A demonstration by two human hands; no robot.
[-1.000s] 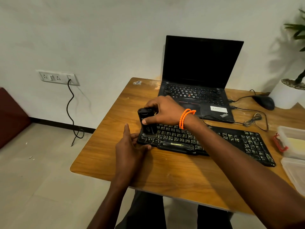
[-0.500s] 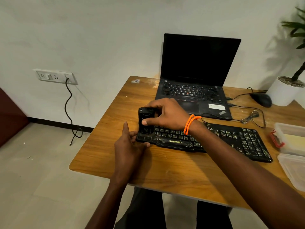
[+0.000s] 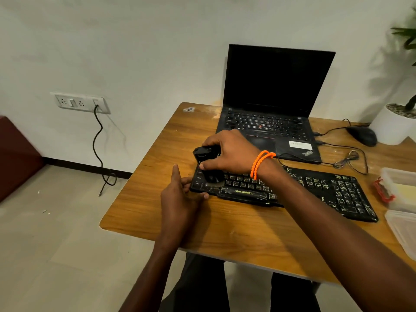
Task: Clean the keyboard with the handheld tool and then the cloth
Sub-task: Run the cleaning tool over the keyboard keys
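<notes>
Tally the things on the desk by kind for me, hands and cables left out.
Keyboard: 1
Cleaning tool: 1
Laptop: 1
Mouse: 1
Plant pot: 1
Plastic tubs: 2, one behind the other
Total: 7
</notes>
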